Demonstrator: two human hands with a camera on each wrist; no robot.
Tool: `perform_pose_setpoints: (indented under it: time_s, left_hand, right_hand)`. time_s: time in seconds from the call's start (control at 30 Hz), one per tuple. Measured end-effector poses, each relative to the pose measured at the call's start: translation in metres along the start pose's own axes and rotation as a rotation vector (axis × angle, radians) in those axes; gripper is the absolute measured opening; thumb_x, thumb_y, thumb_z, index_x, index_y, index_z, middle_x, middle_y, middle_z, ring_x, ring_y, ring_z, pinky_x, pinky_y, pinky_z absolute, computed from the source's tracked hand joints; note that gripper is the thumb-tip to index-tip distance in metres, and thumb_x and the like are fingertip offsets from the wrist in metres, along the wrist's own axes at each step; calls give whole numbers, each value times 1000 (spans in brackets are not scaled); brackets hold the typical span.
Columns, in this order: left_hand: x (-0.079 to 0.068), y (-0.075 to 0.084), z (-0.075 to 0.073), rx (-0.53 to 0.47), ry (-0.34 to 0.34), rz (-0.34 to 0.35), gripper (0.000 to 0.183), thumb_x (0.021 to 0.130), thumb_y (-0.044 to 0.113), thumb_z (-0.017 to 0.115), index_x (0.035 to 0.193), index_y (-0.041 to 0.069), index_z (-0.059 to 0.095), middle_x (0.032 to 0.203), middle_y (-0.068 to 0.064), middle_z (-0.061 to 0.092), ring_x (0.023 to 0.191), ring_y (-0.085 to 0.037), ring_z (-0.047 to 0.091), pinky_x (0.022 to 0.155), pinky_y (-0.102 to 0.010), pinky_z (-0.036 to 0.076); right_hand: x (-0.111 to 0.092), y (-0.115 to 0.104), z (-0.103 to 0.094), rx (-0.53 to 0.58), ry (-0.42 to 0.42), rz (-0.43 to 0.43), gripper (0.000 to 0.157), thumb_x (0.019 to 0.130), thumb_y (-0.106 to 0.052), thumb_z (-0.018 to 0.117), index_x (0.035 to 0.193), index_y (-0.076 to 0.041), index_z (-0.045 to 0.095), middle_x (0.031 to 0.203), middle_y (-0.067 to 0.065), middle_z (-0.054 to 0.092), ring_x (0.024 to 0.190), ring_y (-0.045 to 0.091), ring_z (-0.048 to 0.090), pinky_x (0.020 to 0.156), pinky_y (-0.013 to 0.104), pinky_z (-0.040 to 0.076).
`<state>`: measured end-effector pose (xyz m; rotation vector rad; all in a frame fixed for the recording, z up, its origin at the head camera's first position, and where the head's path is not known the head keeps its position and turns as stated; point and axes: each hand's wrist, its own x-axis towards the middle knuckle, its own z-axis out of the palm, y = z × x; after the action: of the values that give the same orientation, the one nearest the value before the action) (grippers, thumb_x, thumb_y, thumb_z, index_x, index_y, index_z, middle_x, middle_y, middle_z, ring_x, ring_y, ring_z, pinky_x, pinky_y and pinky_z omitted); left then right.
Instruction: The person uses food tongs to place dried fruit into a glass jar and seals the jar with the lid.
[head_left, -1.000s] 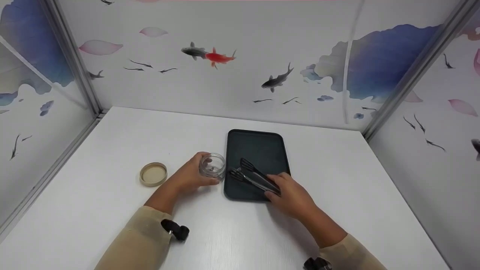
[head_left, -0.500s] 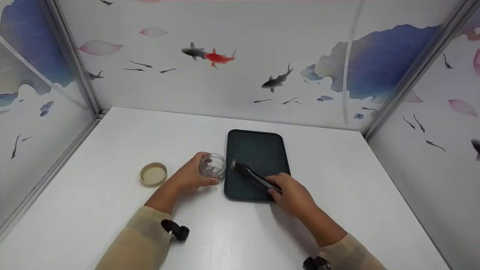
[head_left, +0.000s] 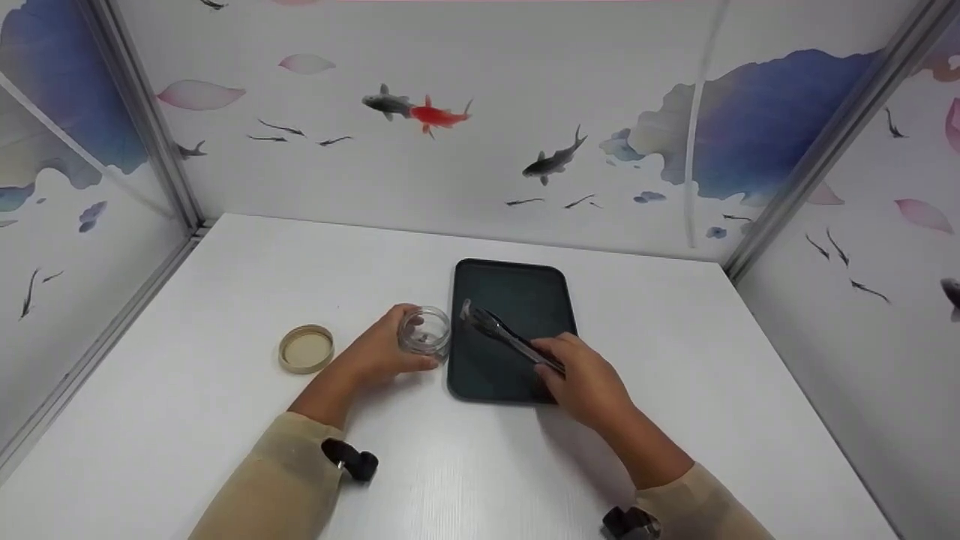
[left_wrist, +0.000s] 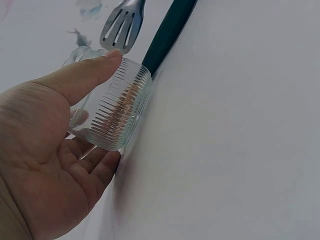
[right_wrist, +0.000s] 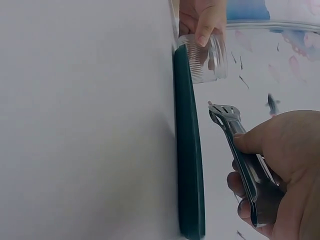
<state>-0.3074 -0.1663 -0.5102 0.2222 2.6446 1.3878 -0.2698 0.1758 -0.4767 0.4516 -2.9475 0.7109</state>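
Note:
My left hand point(head_left: 386, 349) holds a clear glass jar point(head_left: 424, 343) upright and lidless on the table, against the tray's left edge. In the left wrist view the thumb lies along the ribbed side of the jar point(left_wrist: 117, 110). My right hand point(head_left: 589, 379) grips metal tongs point(head_left: 514, 341) with slotted heads, pressed together above the dark green tray point(head_left: 517, 289). At their tips is a small pale, translucent piece point(head_left: 466, 309), too small to identify. In the right wrist view, the tongs point(right_wrist: 245, 160) hang clear of the tray, pointing toward the jar.
A round gold-coloured lid point(head_left: 307, 349) lies on the white table point(head_left: 360, 270), left of my left forearm. Printed panels point(head_left: 480, 172) stand at the back and both sides. Metal frame posts point(head_left: 817, 157) run along the corners.
The tongs, spread apart a second ago, have come together on the small pale piece. They have then risen slightly with the right hand. The left hand and jar stay put.

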Motion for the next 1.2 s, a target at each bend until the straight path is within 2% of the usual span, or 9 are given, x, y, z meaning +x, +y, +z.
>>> perform_pose_setpoints:
  time_s: [0.2,0.6,1.2]
  left_hand:
    - [0,1,0,6,5,-10,104,80,39,96,162,17,36,162,-13,51,152,-34,48,127,-56,37]
    - [0,0,0,2,-5,-8,107,80,39,96,164,16,33,163,-14,49,154,-36,46,128,-56,35]
    - [-1,1,-1,-18,0,4,108,79,39,97,163,13,34,166,-16,47,155,-37,44,129,-56,34]
  right_hand:
    - [3,-9,-9,14,3,4,41,103,-23,75,143,-30,68,113,-8,65,93,15,59,77,31,51]
    - [3,-25,-11,15,62,-75,40,103,-24,74,142,-29,69,111,-12,65,87,9,58,75,29,50]
    - [9,-53,0,56,-1,-86,37,103,-28,74,140,-34,70,110,-16,64,87,9,59,75,30,51]
